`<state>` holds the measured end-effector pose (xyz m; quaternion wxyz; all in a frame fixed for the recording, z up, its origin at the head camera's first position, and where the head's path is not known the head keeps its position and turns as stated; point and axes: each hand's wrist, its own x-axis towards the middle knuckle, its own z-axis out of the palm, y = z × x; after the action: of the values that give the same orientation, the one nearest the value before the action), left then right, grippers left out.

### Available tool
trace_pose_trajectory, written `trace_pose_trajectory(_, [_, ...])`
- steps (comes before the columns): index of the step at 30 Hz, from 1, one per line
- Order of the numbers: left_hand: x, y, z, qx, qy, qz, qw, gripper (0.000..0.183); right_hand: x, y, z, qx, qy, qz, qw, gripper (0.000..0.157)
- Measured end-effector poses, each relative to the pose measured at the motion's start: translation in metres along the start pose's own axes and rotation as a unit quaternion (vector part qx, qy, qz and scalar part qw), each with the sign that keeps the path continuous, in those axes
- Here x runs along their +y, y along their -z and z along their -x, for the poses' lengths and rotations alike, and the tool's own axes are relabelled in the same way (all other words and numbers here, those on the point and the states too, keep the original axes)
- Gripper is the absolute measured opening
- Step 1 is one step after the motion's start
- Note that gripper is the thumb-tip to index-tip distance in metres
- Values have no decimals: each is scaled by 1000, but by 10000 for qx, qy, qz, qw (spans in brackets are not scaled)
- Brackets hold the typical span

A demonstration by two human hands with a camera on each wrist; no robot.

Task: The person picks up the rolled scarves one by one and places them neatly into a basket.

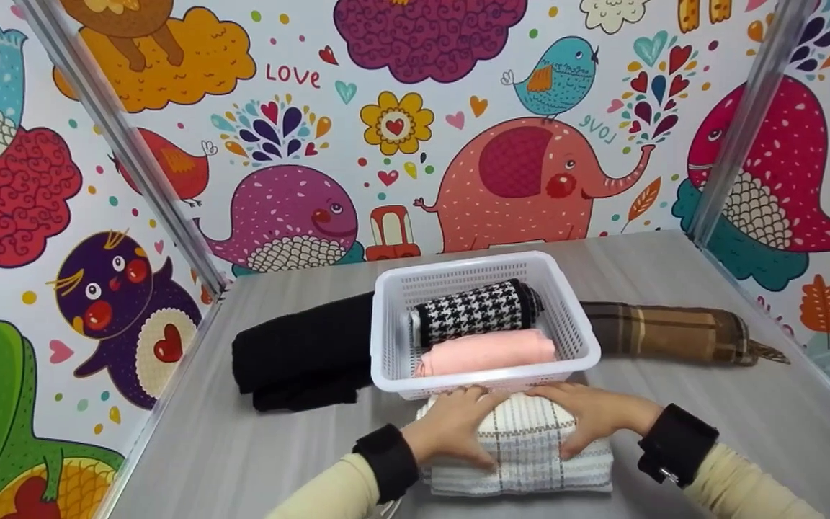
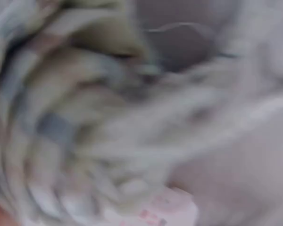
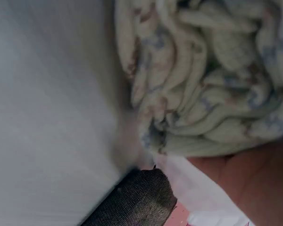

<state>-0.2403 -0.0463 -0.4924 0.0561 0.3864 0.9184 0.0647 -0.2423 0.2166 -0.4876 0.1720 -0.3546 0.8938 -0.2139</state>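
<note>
A rolled white plaid scarf (image 1: 530, 440) with grey-blue and brown lines lies in front of the white basket (image 1: 579, 310). My left hand (image 1: 458, 425) grips its left part, fingers over the far side and thumb on the near face. On the right part, my right hand (image 1: 588, 411) holds it the same way. Coiled layers at one end of the scarf (image 3: 203, 80) show in the right wrist view, beside the palm. The left wrist view is blurred; loose folds of the scarf (image 2: 61, 108) fill much of it.
Inside the basket lie a black-and-white houndstooth roll (image 1: 472, 310) and a pink roll (image 1: 487, 352). A folded black cloth (image 1: 300, 346) is left of the basket, and a brown plaid scarf roll (image 1: 681, 333) with fringe is to its right. Printed walls (image 1: 300, 43) enclose the grey table (image 1: 242, 461).
</note>
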Motion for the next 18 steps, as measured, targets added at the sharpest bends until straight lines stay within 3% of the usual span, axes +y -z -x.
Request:
trace_pose_trajectory(4, [-20, 5, 18, -415, 172, 628, 9970, 117, 4, 2, -1, -186, -88, -235, 9995, 104])
trace_pose_trajectory(9, [-38, 9, 31, -832, 461, 1496, 9842, 121, 15, 1, 0, -210, 124, -823, 9963, 114])
trace_pose_trajectory(14, [-40, 7, 35, -912, 693, 1959, 9739, 122, 26, -3, -2, -124, 832, -1159, 9897, 107])
trace_pose_trajectory(18, [-39, -1, 38, -672, 822, 2353, 9661, 120, 37, -11, -2, -43, 1504, -1679, 9743, 100])
